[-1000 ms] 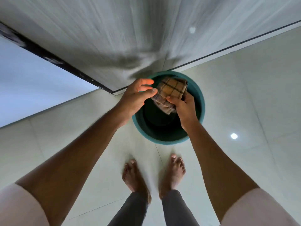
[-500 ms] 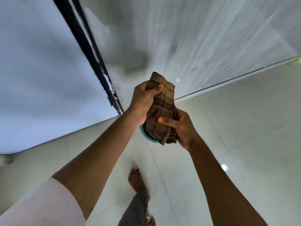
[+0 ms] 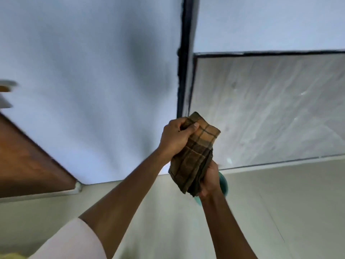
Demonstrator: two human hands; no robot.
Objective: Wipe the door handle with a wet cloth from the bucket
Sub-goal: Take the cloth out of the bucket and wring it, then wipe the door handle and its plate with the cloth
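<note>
A folded brown checked cloth (image 3: 196,154) hangs upright in front of me, held at both ends. My left hand (image 3: 175,137) grips its upper end; my right hand (image 3: 210,180) grips its lower end from below. Only a sliver of the teal bucket (image 3: 223,182) shows behind my right hand, on the floor by the wall. A brown wooden door (image 3: 24,161) stands at the left edge. Its handle is a blurred shape (image 3: 5,88) at the far left, too smeared to make out.
A pale blue wall (image 3: 93,71) fills the upper left. A black vertical frame strip (image 3: 183,53) divides it from a grey marbled panel (image 3: 270,109) on the right. Pale floor tiles (image 3: 280,202) spread below and to the right.
The cloth has been lifted out of the bucket and raised, both hands now holding it. The view has swung up and to the left, bringing the brown door into sight.
</note>
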